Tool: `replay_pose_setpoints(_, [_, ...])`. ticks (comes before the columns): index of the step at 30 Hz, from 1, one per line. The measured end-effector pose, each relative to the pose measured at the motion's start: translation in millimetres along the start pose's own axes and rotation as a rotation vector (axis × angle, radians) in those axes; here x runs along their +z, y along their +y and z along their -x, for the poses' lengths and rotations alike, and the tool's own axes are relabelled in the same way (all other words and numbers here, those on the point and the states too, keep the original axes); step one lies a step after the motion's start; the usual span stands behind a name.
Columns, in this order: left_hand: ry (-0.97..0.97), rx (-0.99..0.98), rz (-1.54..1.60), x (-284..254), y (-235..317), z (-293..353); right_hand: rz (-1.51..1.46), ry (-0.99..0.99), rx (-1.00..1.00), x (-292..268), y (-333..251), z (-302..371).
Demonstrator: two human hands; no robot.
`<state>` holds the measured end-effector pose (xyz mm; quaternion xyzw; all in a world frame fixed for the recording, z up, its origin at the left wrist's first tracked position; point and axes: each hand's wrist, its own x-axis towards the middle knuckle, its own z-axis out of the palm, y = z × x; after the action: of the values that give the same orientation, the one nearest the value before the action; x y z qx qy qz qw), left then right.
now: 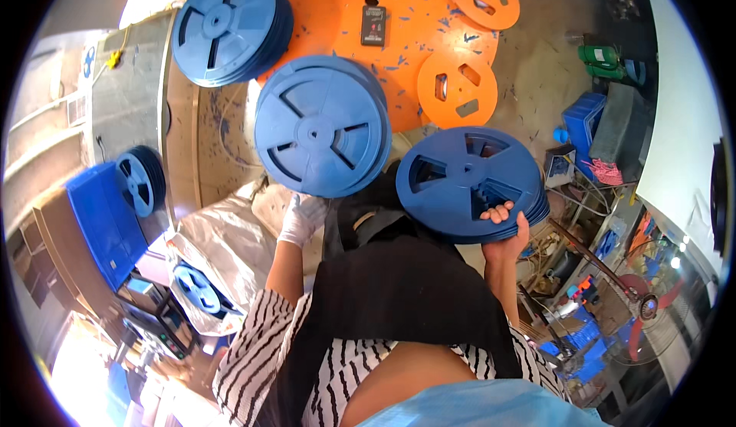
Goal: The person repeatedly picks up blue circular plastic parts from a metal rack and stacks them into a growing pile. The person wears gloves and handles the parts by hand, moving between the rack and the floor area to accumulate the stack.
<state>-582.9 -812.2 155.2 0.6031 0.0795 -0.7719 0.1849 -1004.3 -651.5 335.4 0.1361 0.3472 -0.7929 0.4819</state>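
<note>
My right hand (508,235), bare, grips the rim of a stack of blue plastic reels (429,208) at the right. Its fingers come up through a cutout and the thumb lies at the outer edge. My left hand (304,216), in a white glove, is at the near edge of a second blue reel stack (313,133) in the middle. The left fingers look stretched out, with their tips partly hidden by that stack. A third stack of blue reels (222,24) stands at the far left of the orange table.
Two orange discs with cutouts (458,107) lie along the right side of the orange tabletop (345,13), among blue scraps and a small black box (373,26). A large pale sack (222,243) stands at my left. A fan (644,308) stands at the lower right.
</note>
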Motion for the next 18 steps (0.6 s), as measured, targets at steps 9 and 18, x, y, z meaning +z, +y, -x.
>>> replay_pose_setpoints(9, [0.262,1.325,-1.366,236.9,169.2,12.6,-0.03,0.277,-0.031,-8.8,4.0,7.4])
replay_pose_setpoints(18, [0.371,1.936,-2.284,566.5,262.8,-275.9,0.146,0.64,-0.094,19.1,7.9,32.4])
